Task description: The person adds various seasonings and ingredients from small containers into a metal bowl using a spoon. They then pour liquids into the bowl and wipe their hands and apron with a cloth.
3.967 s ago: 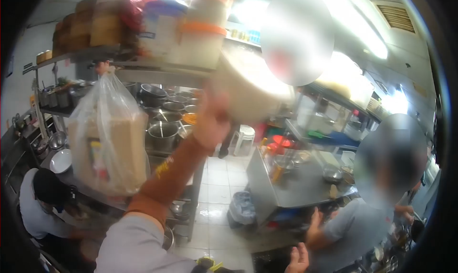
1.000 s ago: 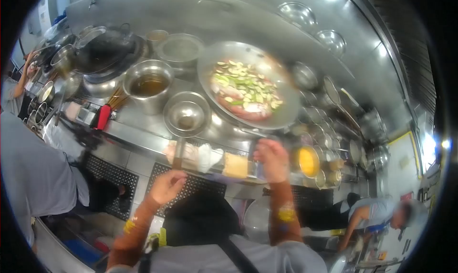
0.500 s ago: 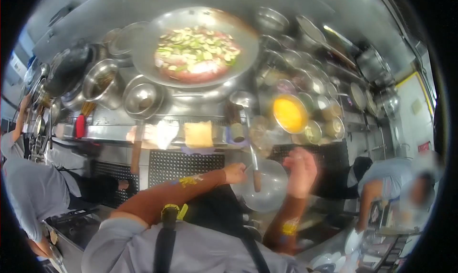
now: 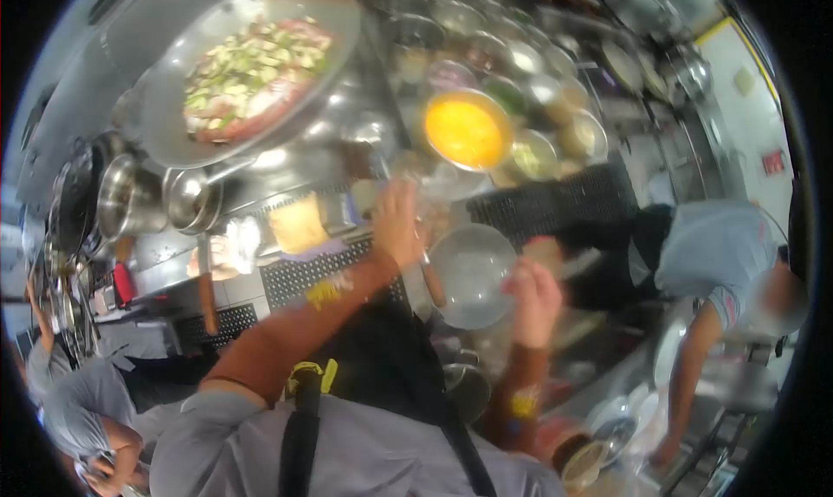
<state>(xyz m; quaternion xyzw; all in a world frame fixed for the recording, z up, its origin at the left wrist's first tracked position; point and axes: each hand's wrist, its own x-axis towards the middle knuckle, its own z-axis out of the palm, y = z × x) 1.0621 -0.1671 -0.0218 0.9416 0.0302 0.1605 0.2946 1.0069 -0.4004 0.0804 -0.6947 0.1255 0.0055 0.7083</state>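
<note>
My right hand (image 4: 531, 299) is closed at the right rim of a translucent bowl (image 4: 473, 280), thumb and fingers pinching the edge. The bowl is over the floor gap in front of my apron, apart from the counter. My left hand (image 4: 396, 226) reaches to the counter's front edge with fingers stretched out, slightly blurred. Just right of it, a ladle's wooden handle (image 4: 433, 282) sticks out over the edge; whether my fingers touch it I cannot tell. Ahead stands a metal bowl of yellow-orange liquid (image 4: 468, 130), like beaten egg. A large wok (image 4: 156, 124) holds sliced green vegetables and reddish meat.
Several small ingredient bowls (image 4: 583, 137) crowd the counter's back right. A folded yellow cloth (image 4: 298, 223) lies on the front edge, with metal pots (image 4: 128, 204) at left. One co-worker (image 4: 716, 254) bends at right; another (image 4: 95, 401) is at lower left.
My view has turned right, shifting the wok and counter leftward. My left hand has left the bowl's rim and reached forward; my right hand has come down onto the bowl's right rim.
</note>
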